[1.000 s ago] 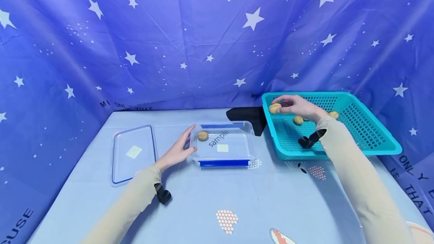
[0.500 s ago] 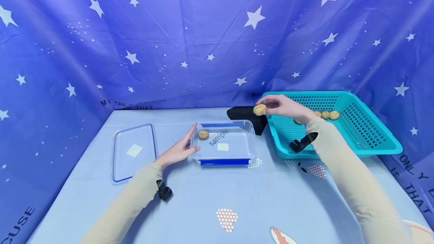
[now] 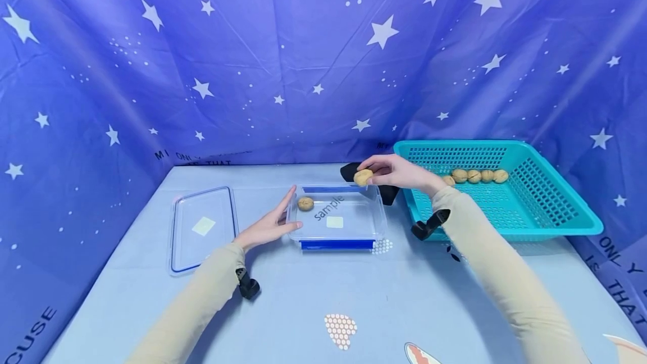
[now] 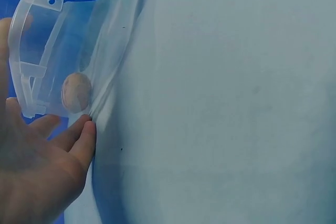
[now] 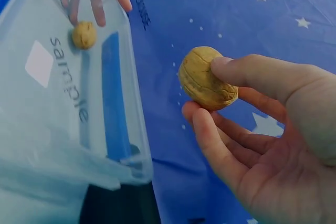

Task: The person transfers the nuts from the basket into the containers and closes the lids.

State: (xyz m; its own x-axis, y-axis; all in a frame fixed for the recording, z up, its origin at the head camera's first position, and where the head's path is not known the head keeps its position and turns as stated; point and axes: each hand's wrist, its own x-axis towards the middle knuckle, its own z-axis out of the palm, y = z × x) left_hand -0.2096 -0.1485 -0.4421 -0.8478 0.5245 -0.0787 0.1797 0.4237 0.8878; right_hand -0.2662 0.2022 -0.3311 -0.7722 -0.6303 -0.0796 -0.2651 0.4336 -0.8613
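Note:
My right hand [image 3: 401, 173] pinches a walnut [image 5: 206, 78] between thumb and fingers, above the back right corner of a clear plastic box [image 3: 349, 233] with blue clips. Inside that box, near its left end, lies another walnut [image 3: 305, 203]. My left hand [image 3: 265, 227] rests against the box's left end with fingers spread and fairly straight; in the left wrist view its fingertips [image 4: 88, 129] touch the box wall. Several more walnuts [image 3: 473, 176] sit in a row in a teal basket [image 3: 551, 206] on the right, partly behind my right wrist.
A clear lid [image 3: 204, 257] with a blue seal lies flat on the table left of the box. Behind the box, a black flat object [image 3: 389, 194] reaches under the basket's left side. A blue starry curtain [image 3: 283, 60] closes off the back and sides.
My right hand has carried the walnut leftward out of the basket to the box's back right corner. My left hand has stayed at the box's left end.

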